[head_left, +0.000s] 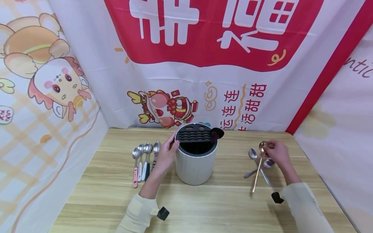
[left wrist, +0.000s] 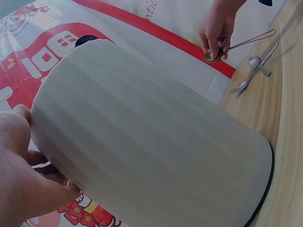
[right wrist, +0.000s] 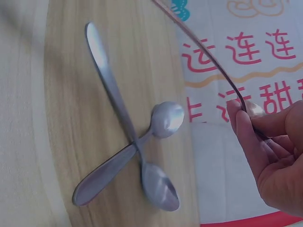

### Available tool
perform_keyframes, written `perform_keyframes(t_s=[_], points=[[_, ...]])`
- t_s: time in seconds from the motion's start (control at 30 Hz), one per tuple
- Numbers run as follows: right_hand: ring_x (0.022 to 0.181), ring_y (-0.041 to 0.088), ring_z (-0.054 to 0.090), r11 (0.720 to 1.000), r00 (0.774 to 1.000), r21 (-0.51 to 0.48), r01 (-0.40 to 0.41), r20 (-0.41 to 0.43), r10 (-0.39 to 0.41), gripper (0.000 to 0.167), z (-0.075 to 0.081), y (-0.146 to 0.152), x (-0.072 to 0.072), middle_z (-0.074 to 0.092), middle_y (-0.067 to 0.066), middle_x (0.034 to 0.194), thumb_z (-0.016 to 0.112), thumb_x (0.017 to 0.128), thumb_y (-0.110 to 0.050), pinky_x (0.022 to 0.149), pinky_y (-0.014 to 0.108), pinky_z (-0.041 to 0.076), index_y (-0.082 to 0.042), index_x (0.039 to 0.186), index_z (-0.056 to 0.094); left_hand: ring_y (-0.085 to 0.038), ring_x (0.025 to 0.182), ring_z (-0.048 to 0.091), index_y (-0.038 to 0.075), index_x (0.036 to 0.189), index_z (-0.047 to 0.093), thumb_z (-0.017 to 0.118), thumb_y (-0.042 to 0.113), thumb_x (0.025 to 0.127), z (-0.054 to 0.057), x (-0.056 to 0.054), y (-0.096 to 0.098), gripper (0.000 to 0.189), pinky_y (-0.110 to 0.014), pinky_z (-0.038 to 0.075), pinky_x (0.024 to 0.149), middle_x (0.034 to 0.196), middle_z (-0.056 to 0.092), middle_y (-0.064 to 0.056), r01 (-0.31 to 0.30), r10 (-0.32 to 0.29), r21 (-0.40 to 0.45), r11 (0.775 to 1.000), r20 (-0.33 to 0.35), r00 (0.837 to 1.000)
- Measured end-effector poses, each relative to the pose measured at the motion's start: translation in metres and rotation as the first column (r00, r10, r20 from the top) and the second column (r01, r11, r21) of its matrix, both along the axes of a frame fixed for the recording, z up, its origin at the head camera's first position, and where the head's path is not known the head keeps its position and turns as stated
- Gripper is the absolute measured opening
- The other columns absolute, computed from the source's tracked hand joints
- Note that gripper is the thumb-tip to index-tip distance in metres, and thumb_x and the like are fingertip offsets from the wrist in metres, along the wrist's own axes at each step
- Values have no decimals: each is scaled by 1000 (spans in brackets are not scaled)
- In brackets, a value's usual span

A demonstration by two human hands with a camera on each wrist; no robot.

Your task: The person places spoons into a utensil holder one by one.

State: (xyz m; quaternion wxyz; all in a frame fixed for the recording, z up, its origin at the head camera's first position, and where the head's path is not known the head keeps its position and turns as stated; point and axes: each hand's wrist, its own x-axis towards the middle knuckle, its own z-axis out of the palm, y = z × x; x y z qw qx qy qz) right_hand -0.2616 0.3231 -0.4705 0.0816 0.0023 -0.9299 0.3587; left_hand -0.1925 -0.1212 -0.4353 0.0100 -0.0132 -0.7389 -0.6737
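Note:
My left hand (head_left: pixel 166 153) grips the near-left side of a ribbed off-white utensil holder (head_left: pixel 194 168), thumb at its rim. The holder stands upright, with a dark slotted lid section (head_left: pixel 193 134) over its back half. A dark spoon-like head (head_left: pixel 217 133) sticks out at the right of its rim. On the right, my right hand (head_left: pixel 276 153) pinches a gold-coloured spoon (head_left: pixel 256 178) at its bowl end, the thin handle slanting away from the fingers. Below that hand, two silver spoons (right wrist: pixel 113 94) lie crossed on the wooden table (head_left: pixel 227 207); fingers partly cover the gold bowl.
Several spoons (head_left: pixel 144 161) with pink, white and dark handles lie in a row left of the holder, partly behind my left forearm. Printed cloth (head_left: pixel 247 74) hangs behind the table and at both sides. Black wrist devices (head_left: pixel 163 213) sit at both cuffs.

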Motion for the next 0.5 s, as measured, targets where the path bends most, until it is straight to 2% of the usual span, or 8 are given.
perform_keyframes(t_s=[0.1, 0.3, 0.5], points=[[57, -5, 63, 997, 1000, -74, -3, 21, 4, 28, 3, -2, 2, 68, 36, 106, 62, 90, -2, 56, 17, 58, 16, 111, 62, -23, 150, 32, 25, 156, 34, 46, 28, 106, 1, 1, 0, 52, -41, 31, 121, 164, 30, -4, -2, 2, 3, 1000, -6, 1000], [61, -1, 67, 983, 998, -186, -3, 61, 15, 35, 11, -5, 7, 62, 42, 114, 58, 93, -1, 60, 22, 61, 21, 121, 54, -20, 151, 31, 29, 155, 34, 46, 30, 106, 3, 2, 2, 51, -39, 31, 122, 164, 31, 2, -9, 10, -16, 1000, 19, 1000], [67, -10, 61, 984, 999, -178, 28, 49, -20, 38, 20, -8, 14, 62, 40, 117, 59, 94, -5, 63, 19, 61, 19, 124, 54, -20, 151, 31, 30, 155, 34, 46, 32, 106, 4, 3, 2, 51, -39, 31, 122, 164, 30, 4, -17, 17, -24, 1000, 34, 999]])
